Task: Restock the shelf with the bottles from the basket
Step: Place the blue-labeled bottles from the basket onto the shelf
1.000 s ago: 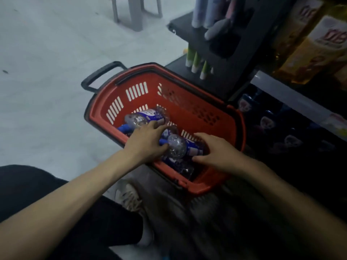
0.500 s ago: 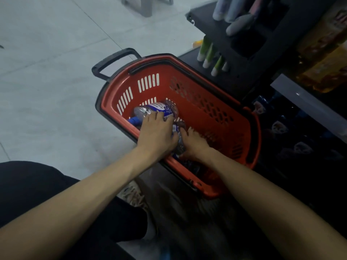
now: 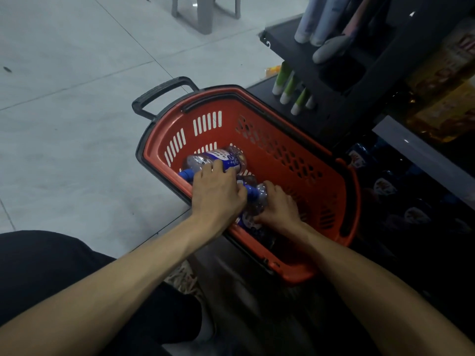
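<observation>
This is a shop aisle, seen from low down beside the shelving. A red plastic shopping basket with slotted walls and a black pull handle stands on a pale grey tiled floor, against the corner of a black metal display shelf. In it lie clear plastic bottles with blue caps and printed labels. Green-and-white tubes sit in a row at the shelf's front edge. Yellow packaged goods fill the upper right tier above a grey price rail. Rows of dark items with pale labels stand beneath it.
</observation>
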Tool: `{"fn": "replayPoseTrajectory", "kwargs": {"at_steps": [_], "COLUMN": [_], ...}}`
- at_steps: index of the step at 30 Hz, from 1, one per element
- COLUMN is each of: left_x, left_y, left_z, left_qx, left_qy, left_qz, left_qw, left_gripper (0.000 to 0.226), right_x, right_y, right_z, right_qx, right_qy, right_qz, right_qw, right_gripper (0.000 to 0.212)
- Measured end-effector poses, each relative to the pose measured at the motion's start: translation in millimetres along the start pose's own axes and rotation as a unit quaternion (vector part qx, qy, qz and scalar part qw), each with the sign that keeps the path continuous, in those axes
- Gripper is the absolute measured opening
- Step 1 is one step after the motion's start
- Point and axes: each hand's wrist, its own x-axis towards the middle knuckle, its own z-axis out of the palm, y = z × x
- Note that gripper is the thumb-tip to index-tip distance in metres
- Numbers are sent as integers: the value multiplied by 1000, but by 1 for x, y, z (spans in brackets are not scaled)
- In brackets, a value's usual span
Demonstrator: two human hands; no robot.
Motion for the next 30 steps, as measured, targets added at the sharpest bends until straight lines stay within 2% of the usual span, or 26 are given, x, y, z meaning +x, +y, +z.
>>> {"fn": "replayPoseTrajectory", "kwargs": {"at_steps": [5, 11, 15, 17, 19, 21, 23, 25, 28, 30], "left_x": [0, 2, 7, 13, 21, 26, 29, 30, 33, 30], "left_y": [0, 0, 2, 3, 7, 18, 33, 50, 72, 83], "left_z": [-1, 2, 0, 3, 3, -5, -16, -27, -42, -49], "left_qx": [-11, -27, -6, -38, -175, -334, -421, -475, -492, -504], "left_qy": [-7, -27, -73, -121, -185, -253, -295, -317, -341, -346], "left_qz": [1, 19, 46, 74, 89, 86, 99, 128, 159, 181], "left_qw": [1000, 999, 996, 989, 963, 904, 852, 811, 785, 770], "left_gripper": [43, 53, 52, 50, 57, 86, 111, 107, 87, 81], "right_x": [-6, -18, -37, -51, -67, -83, -96, -108, -118, -124], "right_y": [19, 27, 23, 20, 18, 16, 17, 16, 14, 13], "right_z": [-27, -66, -105, -128, -151, -171, -190, -205, -219, -227], "right_qx": [121, 215, 242, 241, 245, 252, 251, 248, 252, 249], "right_qy": [39, 122, 127, 128, 136, 135, 135, 133, 119, 117], "right_qz": [39, 97, 67, 42, 16, -1, -21, -40, -58, -70], "right_qw": [991, 964, 960, 961, 960, 958, 958, 959, 959, 959], "right_gripper": [82, 94, 95, 95, 95, 93, 99, 105, 101, 102]}}
